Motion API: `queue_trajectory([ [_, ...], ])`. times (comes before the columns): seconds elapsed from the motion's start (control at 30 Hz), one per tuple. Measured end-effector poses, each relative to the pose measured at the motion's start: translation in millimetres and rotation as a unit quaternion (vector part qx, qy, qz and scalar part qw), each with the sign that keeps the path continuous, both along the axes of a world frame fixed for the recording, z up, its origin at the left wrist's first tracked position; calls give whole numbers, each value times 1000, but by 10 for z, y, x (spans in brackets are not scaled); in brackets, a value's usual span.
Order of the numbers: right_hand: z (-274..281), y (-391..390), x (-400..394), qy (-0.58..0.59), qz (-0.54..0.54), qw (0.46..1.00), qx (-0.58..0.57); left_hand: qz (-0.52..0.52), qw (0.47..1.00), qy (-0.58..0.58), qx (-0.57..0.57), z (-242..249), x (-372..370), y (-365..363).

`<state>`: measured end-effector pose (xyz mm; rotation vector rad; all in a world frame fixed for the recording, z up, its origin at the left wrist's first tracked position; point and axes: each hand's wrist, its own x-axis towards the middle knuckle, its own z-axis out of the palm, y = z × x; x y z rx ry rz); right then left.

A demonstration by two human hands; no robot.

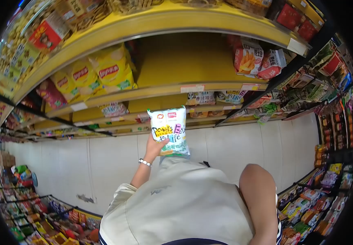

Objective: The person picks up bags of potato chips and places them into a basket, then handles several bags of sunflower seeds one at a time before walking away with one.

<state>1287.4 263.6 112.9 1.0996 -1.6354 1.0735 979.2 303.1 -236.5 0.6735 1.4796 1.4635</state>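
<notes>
My left hand [155, 146] holds a white snack bag [170, 131] with colourful lettering upright in front of my chest, its thumb across the front of the bag. A bracelet circles that wrist. My right arm hangs down at the right side of my body, and its hand is out of sight. Beyond the bag, yellow chip bags [110, 69] stand on the left part of a yellow shelf [176, 61]. Red and white snack bags [247, 58] sit at that shelf's right end.
Lower shelves hold more white bags [201, 98]. Above, a top shelf edge [156, 34] juts out under packed snacks. Packaged goods [307, 208] fill racks at the lower right, and others [50, 224] line the lower left. Pale floor tiles [111, 163] lie between them.
</notes>
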Motion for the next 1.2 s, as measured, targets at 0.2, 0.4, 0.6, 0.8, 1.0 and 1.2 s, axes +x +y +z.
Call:
queue_trajectory([
  [0.2,-66,14,572,6,116,991,62,43,997,69,-19,-230,753,-445],
  [0.4,-252,-328,1114,68,51,993,84,3,991,123,-47,-18,1139,-737],
  [0.6,-281,-680,1366,83,41,992,84,4,992,122,-26,-38,1345,-972],
  [0.8,-110,-740,1231,46,112,992,47,34,991,124,-30,-182,1349,-1282],
  [1.0,-128,-780,1135,32,213,976,20,116,989,86,-36,-60,1281,-1677],
  [1.2,-73,-767,838,36,302,952,18,230,972,28,-34,-150,1035,-2249],
])
